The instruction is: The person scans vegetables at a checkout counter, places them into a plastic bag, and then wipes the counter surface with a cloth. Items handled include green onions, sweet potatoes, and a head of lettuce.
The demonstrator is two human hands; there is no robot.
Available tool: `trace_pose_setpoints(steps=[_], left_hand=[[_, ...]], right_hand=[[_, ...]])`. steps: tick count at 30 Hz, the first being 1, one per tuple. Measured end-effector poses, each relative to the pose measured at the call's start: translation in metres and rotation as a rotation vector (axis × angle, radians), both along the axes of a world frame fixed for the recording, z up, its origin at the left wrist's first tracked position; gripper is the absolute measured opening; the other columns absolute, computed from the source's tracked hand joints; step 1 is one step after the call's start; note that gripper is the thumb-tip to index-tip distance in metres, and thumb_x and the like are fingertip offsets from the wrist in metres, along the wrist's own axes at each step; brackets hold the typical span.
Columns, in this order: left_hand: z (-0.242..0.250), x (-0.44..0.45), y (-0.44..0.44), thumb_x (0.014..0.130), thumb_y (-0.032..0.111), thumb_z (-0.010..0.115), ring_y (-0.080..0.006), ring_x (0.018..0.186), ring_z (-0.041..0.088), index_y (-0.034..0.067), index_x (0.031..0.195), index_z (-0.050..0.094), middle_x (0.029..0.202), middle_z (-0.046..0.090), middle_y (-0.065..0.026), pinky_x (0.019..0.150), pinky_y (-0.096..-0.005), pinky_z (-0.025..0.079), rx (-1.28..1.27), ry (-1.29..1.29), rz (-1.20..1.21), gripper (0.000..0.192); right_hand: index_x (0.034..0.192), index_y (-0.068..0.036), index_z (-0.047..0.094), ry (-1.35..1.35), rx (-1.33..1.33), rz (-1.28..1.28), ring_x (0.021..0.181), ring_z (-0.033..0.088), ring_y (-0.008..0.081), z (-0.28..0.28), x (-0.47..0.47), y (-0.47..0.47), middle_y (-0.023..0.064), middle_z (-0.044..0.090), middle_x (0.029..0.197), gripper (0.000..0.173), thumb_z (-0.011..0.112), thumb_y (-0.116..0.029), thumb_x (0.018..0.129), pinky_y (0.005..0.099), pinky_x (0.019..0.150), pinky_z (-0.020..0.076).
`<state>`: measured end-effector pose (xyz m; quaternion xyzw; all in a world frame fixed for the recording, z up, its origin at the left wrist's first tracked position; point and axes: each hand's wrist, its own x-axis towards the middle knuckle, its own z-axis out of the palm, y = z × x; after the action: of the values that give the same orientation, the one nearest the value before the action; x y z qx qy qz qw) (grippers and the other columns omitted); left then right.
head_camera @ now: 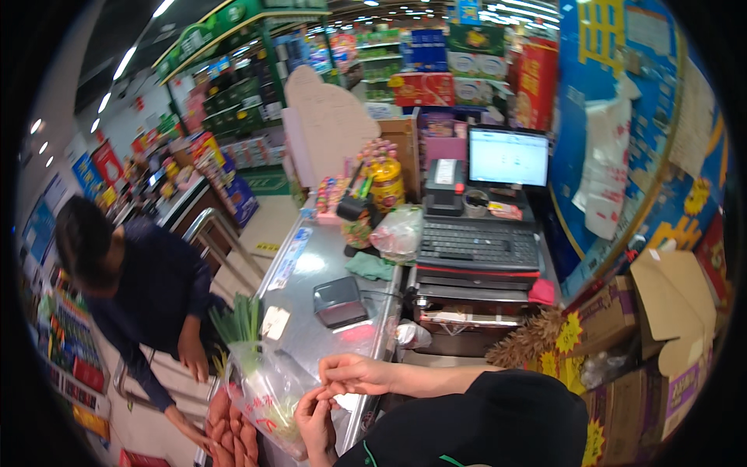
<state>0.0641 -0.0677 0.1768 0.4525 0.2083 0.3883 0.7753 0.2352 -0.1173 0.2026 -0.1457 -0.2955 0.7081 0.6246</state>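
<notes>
My right hand (356, 373) reaches in over the metal counter, its thumb and fingertips pinched together. Just below it, my left hand (315, 423) is raised with bent fingers, the fingertips of both hands meeting. Whether something small or thin is between them cannot be made out. Right beside my left hand lies a clear plastic bag (271, 397) with red print. Out of its top stick the green leaves of scallions or leeks (242, 318); pale stalks and roots show through the plastic. Reddish sweet potatoes (230, 435) are heaped against the bag at the counter's near left end.
Across the counter (292, 333), a person (146, 274) leans in, one hand at the sweet potatoes. A dark box-shaped device (338, 300), a green cloth (370, 265), a keyboard (478, 242) and a monitor (508, 156) stand farther off. Cardboard boxes (627, 403) are stacked at right.
</notes>
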Motion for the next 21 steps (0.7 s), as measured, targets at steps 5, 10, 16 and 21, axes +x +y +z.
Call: trace_pose_setpoints(steps=[5,10,16,21], left_hand=[[-0.001,-0.001,-0.001,0.088,-0.001,0.052,-0.0128,0.074,0.051,-0.008,0.121,0.049,0.092,0.060,-0.0093,0.068,-0.0220,0.042,-0.148,0.211,-0.027,0.033],[-0.005,-0.001,0.006,0.089,-0.001,0.052,-0.0132,0.073,0.050,-0.008,0.123,0.048,0.086,0.057,-0.0092,0.068,-0.0226,0.042,-0.153,0.219,-0.040,0.034],[-0.004,0.009,0.014,0.084,-0.003,0.056,-0.0193,0.066,0.059,-0.010,0.105,0.059,0.081,0.064,-0.0165,0.063,-0.0269,0.048,-0.025,0.022,-0.064,0.023],[0.002,0.008,0.017,0.083,-0.004,0.058,-0.0222,0.068,0.061,-0.016,0.105,0.057,0.082,0.064,-0.0189,0.063,-0.0289,0.049,-0.069,0.202,-0.032,0.025]], right_hand=[[0.093,-0.003,0.051,0.197,0.031,0.116,0.052,0.048,0.0061,-0.008,0.009,0.010,0.0004,0.050,0.061,0.021,0.050,-0.023,0.095,0.0384,0.083,0.0532],[0.095,-0.003,0.050,0.248,0.015,0.172,0.058,0.044,0.0073,-0.010,0.020,0.017,-0.0001,0.042,0.063,0.022,0.050,-0.025,0.095,0.0387,0.084,0.0523],[0.096,-0.004,0.051,0.279,-0.051,0.215,0.052,0.045,0.0068,-0.010,0.027,0.026,0.0014,0.051,0.065,0.025,0.050,-0.028,0.095,0.0353,0.072,0.0566],[0.096,-0.005,0.050,0.094,-0.078,0.169,0.053,0.041,0.0054,-0.011,0.040,0.031,-0.0014,0.042,0.063,0.022,0.055,-0.026,0.091,0.0190,0.046,0.0335]])
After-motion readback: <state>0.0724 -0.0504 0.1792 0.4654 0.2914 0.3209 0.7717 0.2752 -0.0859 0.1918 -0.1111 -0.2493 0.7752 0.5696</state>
